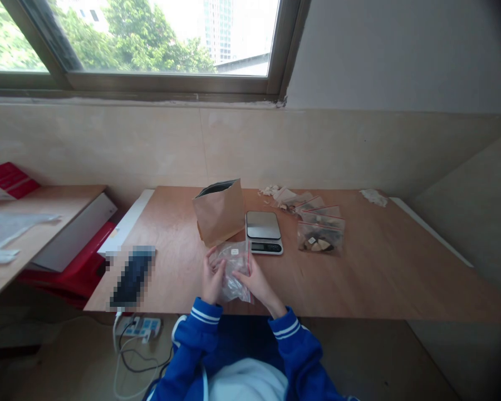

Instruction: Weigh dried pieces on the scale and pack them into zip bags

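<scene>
Between my two hands is a clear zip-lock bag (235, 287) with a red seal line along its right side and a small white label near its top. My left hand (212, 277) grips the bag's left side, thumb on top. On the right edge, by the seal, my right hand (256, 278) holds it with the thumb laid across the plastic. Just beyond the hands stands an open brown paper pouch (220, 213). Beside the pouch lies a kitchen scale (264, 225) with a bare metal plate and a dark display.
Several filled zip-lock bags (320, 236) overlap to the right of the scale. Pale crumbs (269, 190) lie behind it, and a crumpled white piece (373, 197) is at the back right. A blurred dark phone-like device (131, 278) with a cable rests near the left edge, above a power strip (140, 326).
</scene>
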A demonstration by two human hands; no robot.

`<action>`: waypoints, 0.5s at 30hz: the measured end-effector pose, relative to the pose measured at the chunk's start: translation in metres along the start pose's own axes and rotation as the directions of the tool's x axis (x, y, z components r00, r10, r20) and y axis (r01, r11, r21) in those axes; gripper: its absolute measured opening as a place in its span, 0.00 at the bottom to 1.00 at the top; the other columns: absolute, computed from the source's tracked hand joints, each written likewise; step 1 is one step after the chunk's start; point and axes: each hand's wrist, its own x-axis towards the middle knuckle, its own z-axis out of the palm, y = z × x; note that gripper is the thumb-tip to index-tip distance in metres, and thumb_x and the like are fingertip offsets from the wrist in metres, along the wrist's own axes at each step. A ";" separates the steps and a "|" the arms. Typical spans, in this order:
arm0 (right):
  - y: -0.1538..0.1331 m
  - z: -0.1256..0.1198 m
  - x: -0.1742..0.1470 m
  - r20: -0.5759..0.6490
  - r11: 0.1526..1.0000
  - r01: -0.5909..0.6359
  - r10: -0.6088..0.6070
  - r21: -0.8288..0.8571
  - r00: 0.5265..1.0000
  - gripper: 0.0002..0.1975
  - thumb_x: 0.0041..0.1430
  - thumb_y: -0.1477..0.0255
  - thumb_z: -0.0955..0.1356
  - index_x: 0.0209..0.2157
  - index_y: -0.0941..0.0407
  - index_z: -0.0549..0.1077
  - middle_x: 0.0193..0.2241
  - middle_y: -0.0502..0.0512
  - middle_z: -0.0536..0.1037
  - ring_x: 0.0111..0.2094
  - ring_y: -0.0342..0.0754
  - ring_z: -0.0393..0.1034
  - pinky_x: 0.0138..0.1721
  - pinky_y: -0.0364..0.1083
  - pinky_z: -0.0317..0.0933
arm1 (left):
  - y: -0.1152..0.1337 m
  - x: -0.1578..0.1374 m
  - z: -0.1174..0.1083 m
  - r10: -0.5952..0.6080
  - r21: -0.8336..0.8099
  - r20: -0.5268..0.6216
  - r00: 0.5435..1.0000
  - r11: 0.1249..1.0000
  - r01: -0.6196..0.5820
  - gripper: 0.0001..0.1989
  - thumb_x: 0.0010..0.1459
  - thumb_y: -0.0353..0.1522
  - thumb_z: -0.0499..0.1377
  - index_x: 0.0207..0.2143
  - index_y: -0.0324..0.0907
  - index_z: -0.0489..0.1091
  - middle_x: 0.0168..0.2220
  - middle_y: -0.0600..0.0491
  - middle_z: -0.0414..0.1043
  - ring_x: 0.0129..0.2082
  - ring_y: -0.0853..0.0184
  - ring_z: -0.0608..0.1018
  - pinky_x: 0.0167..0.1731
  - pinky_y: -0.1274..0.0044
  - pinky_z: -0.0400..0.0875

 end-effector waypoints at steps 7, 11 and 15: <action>0.016 -0.052 0.006 -0.107 0.912 0.118 -0.172 -0.392 0.979 0.20 0.59 0.57 0.64 0.50 0.50 0.63 0.39 0.56 0.75 0.24 0.49 0.72 0.24 0.50 0.69 | 0.003 0.029 -0.011 0.216 0.331 0.080 0.973 0.915 -0.230 0.14 0.63 0.38 0.54 0.49 0.42 0.68 0.49 0.45 0.73 0.46 0.61 0.77 0.41 0.72 0.74; -0.007 -0.143 0.029 -0.207 0.560 0.153 -0.525 -0.814 0.825 0.18 0.61 0.60 0.61 0.48 0.54 0.67 0.45 0.64 0.74 0.48 0.59 0.70 0.50 0.59 0.64 | -0.007 0.042 -0.023 0.238 0.570 0.202 0.950 0.760 -0.312 0.16 0.63 0.35 0.52 0.50 0.41 0.69 0.47 0.44 0.72 0.45 0.58 0.77 0.48 0.62 0.71; -0.040 -0.241 0.047 -0.305 0.417 -0.030 -0.612 -0.908 0.730 0.19 0.60 0.68 0.59 0.48 0.65 0.68 0.48 0.74 0.71 0.55 0.65 0.62 0.57 0.64 0.53 | -0.010 0.041 -0.029 0.231 0.694 0.278 0.933 0.623 -0.361 0.16 0.61 0.38 0.55 0.48 0.44 0.74 0.51 0.42 0.66 0.50 0.54 0.74 0.51 0.59 0.69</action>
